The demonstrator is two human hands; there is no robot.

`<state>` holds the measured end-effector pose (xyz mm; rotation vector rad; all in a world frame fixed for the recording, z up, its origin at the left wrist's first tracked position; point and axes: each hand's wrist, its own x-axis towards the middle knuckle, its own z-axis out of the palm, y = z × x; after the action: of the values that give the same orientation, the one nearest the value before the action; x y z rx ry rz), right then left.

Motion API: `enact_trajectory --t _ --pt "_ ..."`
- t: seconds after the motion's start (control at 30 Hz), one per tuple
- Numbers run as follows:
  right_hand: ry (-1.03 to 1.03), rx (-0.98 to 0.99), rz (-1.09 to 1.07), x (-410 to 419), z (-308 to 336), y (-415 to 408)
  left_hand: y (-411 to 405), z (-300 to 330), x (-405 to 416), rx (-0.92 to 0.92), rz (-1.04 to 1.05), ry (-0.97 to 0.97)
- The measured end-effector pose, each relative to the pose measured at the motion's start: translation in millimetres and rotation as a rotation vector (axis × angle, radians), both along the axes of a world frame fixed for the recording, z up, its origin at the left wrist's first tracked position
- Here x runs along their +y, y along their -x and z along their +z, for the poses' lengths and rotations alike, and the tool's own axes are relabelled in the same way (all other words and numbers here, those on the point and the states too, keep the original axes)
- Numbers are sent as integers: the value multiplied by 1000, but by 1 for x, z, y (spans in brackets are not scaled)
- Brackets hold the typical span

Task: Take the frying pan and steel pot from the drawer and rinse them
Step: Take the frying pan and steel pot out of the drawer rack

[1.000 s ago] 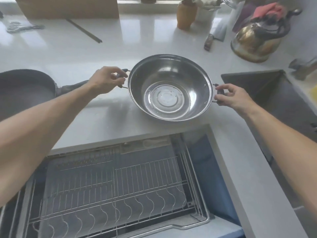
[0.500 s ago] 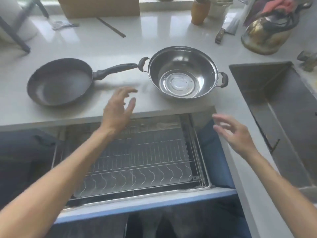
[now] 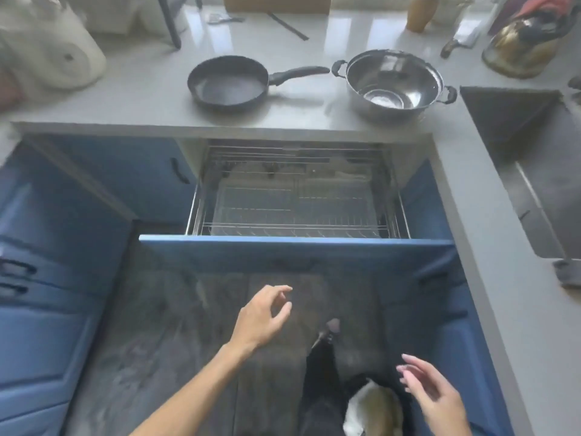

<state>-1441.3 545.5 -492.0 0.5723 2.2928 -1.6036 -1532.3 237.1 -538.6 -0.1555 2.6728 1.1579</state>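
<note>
Both hands were off the cookware. The left hand [image 3: 262,319] hung low at six o'clock over the dark floor, fingers loosely spread and holding nothing. The right hand [image 3: 435,394] sat at five o'clock, fingers relaxed and likewise holding nothing.

On the grey countertop [image 3: 141,99], the black frying pan [image 3: 228,83] rested at twelve o'clock, its handle pointing toward three o'clock, the tip just beside the near handle of the steel pot [image 3: 393,84]. The pot stood upright at one o'clock, its bare, shiny inside showing. The sink [image 3: 518,146] lay at three o'clock, apart from the pot.

Below the counter edge the blue drawer [image 3: 295,248] stood pulled out at the centre, and its wire rack [image 3: 295,202] held no cookware. A brass-coloured kettle [image 3: 518,48] sat at two o'clock, and a cleaver [image 3: 460,40] lay just left of it.
</note>
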Motion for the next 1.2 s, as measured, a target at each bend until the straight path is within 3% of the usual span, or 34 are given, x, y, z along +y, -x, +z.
enact_trajectory --t 0.13,0.27,0.5,0.63,1.0,1.2 --pt "-9 -47 209 -60 -33 7 -30 -31 -26 -168 -3 49" --pt "-31 -6 306 -108 -85 75 5 -74 -35 -261 -28 60" --pt "-349 155 523 -134 -203 196 92 -171 -7 -82 1 26" --pt "-316 226 514 -132 -243 214 105 -196 -2 -4 122 -79" --pt "-313 34 390 -141 -240 264 139 -204 5 42 280 -178" --pt "-340 -75 402 -150 -224 313 191 -196 -3 -52 293 -161"
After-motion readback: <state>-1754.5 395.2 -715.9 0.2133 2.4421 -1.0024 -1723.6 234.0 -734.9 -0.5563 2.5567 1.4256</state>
